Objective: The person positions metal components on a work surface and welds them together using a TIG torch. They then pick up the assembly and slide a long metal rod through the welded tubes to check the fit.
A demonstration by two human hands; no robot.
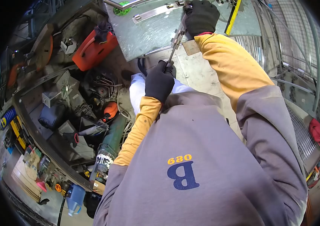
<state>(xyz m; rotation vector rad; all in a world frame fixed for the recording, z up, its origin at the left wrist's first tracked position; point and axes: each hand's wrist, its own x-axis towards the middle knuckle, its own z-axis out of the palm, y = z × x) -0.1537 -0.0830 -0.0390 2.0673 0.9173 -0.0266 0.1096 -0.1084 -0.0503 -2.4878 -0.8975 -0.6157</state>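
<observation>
My left hand [160,81], in a black glove, is closed round the lower end of a narrow metal strip [177,38] with small clip-like brackets on it. The strip slants up and past the near edge of the metal-topped table [145,39]. At its upper end my right hand [202,17], also gloved in black, is closed with curled fingers; its fingertips are partly hidden. On the table beside that hand lies a similar metal strip with brackets [156,13]. A yellow measuring tape [233,18] lies to the right of my right hand.
Left of the table stands a red-orange plastic container [94,51]. Further left, a cluttered bench frame [50,143] holds metal parts and tools, with a green gas cylinder [113,137] beside it. Wire mesh racks [291,34] stand on the right, near a red cap [318,132].
</observation>
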